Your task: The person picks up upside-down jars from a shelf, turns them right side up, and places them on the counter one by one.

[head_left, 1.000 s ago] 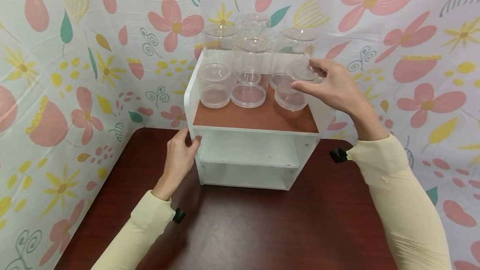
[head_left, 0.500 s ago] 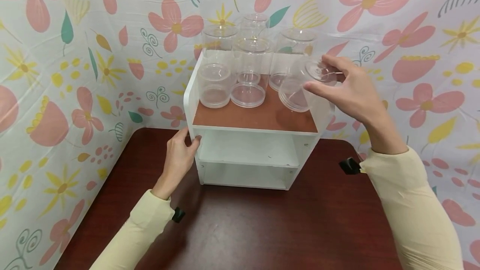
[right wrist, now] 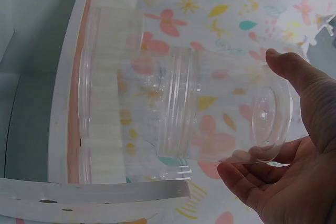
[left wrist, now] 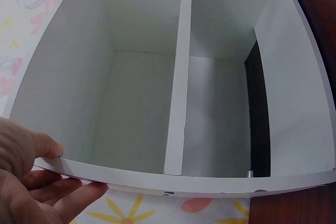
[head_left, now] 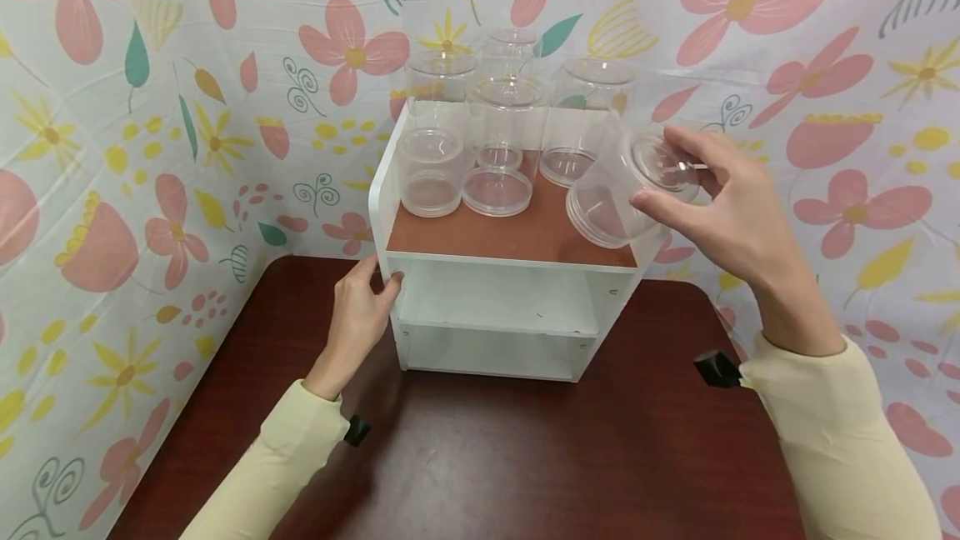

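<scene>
A clear plastic jar (head_left: pixel 622 182) is held tilted over the right end of the shelf unit's brown top. My right hand (head_left: pixel 738 211) grips it round its base, thumb on one side and fingers on the other. In the right wrist view, the jar's ridged rim (right wrist: pixel 178 103) points away from the palm, toward the shelf. My left hand (head_left: pixel 358 319) holds the front edge of the white shelf unit (head_left: pixel 498 261) at its left side. In the left wrist view the thumb (left wrist: pixel 50 145) lies inside the side panel and the fingers outside.
Several clear jars stand on the brown top, among them a short one (head_left: pixel 431 173) at front left, a tall one (head_left: pixel 506 144) in the middle and another (head_left: pixel 592 119) behind the held jar. Below are two white compartments. The unit stands on a dark red-brown table (head_left: pixel 480 457) before flowered cloth (head_left: pixel 247 107).
My right hand has moved right and toward me with the jar, which has tipped further and come away from the jars behind it. The left hand has stayed in place.
</scene>
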`<act>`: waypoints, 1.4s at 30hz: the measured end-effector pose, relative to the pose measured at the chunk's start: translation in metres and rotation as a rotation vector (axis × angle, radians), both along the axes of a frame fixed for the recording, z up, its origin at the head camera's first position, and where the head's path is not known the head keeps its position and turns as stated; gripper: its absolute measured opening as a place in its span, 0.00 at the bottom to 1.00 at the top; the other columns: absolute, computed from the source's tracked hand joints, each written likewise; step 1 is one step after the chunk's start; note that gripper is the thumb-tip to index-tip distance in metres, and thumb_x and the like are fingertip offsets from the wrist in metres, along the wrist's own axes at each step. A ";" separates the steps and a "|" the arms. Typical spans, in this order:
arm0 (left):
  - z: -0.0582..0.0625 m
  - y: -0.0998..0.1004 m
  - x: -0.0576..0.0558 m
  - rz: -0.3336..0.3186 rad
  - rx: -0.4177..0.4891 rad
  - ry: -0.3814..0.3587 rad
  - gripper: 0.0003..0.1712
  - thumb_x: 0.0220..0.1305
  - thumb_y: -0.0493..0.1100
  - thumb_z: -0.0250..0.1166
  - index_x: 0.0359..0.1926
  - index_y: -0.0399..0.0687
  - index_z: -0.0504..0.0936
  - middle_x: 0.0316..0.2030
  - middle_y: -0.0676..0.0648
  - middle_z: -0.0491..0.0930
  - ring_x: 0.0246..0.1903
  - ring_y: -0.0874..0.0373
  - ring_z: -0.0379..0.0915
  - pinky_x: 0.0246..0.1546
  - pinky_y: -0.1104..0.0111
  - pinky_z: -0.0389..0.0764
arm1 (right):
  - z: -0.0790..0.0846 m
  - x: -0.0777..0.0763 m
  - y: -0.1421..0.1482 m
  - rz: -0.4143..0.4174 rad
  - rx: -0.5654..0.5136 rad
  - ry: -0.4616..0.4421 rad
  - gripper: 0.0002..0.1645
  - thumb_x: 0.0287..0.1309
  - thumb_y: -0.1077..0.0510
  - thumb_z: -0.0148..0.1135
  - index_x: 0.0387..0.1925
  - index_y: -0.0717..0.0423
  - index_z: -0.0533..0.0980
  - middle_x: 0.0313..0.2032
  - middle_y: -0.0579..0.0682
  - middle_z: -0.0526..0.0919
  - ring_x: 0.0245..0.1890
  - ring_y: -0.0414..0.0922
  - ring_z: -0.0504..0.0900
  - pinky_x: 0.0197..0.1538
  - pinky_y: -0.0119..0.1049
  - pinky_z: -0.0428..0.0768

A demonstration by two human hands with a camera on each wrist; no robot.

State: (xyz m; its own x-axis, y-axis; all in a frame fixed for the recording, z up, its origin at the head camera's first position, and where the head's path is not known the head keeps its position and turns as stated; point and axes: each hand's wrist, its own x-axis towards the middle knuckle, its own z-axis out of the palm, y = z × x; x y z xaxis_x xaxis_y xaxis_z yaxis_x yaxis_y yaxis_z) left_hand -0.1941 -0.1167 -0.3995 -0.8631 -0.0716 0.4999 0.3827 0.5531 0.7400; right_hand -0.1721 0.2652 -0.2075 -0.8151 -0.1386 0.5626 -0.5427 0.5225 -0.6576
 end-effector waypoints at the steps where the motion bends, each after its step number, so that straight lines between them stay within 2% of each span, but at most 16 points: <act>1: 0.000 0.000 0.000 -0.002 0.001 0.001 0.17 0.70 0.35 0.67 0.58 0.35 0.82 0.51 0.37 0.84 0.49 0.44 0.82 0.48 0.49 0.84 | -0.002 0.002 0.001 0.003 -0.013 0.005 0.43 0.50 0.69 0.78 0.69 0.62 0.73 0.59 0.51 0.78 0.57 0.42 0.75 0.57 0.21 0.73; 6: -0.001 0.000 0.000 -0.008 0.003 0.000 0.18 0.70 0.35 0.67 0.58 0.35 0.82 0.51 0.36 0.84 0.51 0.44 0.82 0.50 0.48 0.83 | -0.009 0.012 0.003 0.018 -0.073 0.032 0.42 0.49 0.74 0.74 0.68 0.65 0.74 0.59 0.51 0.78 0.58 0.43 0.77 0.58 0.23 0.74; 15: -0.002 0.000 -0.002 -0.003 0.004 0.004 0.17 0.70 0.35 0.67 0.58 0.34 0.82 0.51 0.36 0.84 0.50 0.44 0.82 0.49 0.49 0.83 | -0.029 0.032 0.006 0.118 -0.208 0.067 0.41 0.47 0.80 0.70 0.67 0.67 0.74 0.58 0.55 0.79 0.56 0.46 0.78 0.59 0.24 0.74; 23: 0.000 0.000 -0.001 0.007 0.000 -0.008 0.18 0.70 0.35 0.67 0.58 0.34 0.82 0.51 0.36 0.84 0.50 0.43 0.82 0.50 0.48 0.83 | -0.054 0.043 0.007 0.232 -0.305 0.128 0.42 0.44 0.82 0.71 0.66 0.73 0.73 0.57 0.57 0.79 0.56 0.47 0.77 0.60 0.26 0.74; 33: 0.001 0.000 -0.001 0.009 0.006 -0.015 0.18 0.70 0.35 0.67 0.58 0.34 0.82 0.52 0.36 0.84 0.51 0.43 0.82 0.50 0.47 0.83 | -0.088 0.056 0.008 0.340 -0.430 0.073 0.45 0.42 0.89 0.61 0.67 0.79 0.67 0.59 0.61 0.76 0.57 0.48 0.77 0.55 0.27 0.76; 36: 0.001 0.000 -0.001 0.010 0.005 -0.012 0.18 0.70 0.35 0.67 0.58 0.35 0.82 0.52 0.36 0.84 0.51 0.43 0.82 0.50 0.47 0.82 | -0.100 0.058 0.010 0.369 -0.457 0.088 0.45 0.41 0.90 0.59 0.67 0.82 0.65 0.62 0.63 0.75 0.61 0.50 0.75 0.60 0.29 0.74; 39: 0.001 -0.001 0.000 0.009 0.007 -0.008 0.18 0.70 0.35 0.67 0.58 0.35 0.82 0.52 0.36 0.84 0.51 0.42 0.82 0.50 0.47 0.82 | -0.113 0.060 0.011 0.361 -0.459 0.082 0.45 0.41 0.89 0.60 0.67 0.82 0.65 0.64 0.63 0.75 0.64 0.50 0.74 0.66 0.30 0.69; 42: 0.000 -0.001 0.000 0.009 0.008 -0.008 0.18 0.70 0.35 0.68 0.58 0.35 0.82 0.52 0.36 0.84 0.50 0.42 0.82 0.49 0.47 0.82 | -0.123 0.064 0.011 0.314 -0.425 0.063 0.44 0.42 0.88 0.62 0.67 0.80 0.67 0.63 0.60 0.77 0.64 0.48 0.74 0.68 0.30 0.67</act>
State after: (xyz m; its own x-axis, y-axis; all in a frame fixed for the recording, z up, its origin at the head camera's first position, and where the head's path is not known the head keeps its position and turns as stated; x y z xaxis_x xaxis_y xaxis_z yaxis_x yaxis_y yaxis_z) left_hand -0.1946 -0.1178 -0.3996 -0.8666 -0.0834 0.4920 0.3716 0.5503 0.7478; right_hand -0.1085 0.2765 -0.3308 -0.7338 -0.1198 0.6687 -0.6755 0.0235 -0.7370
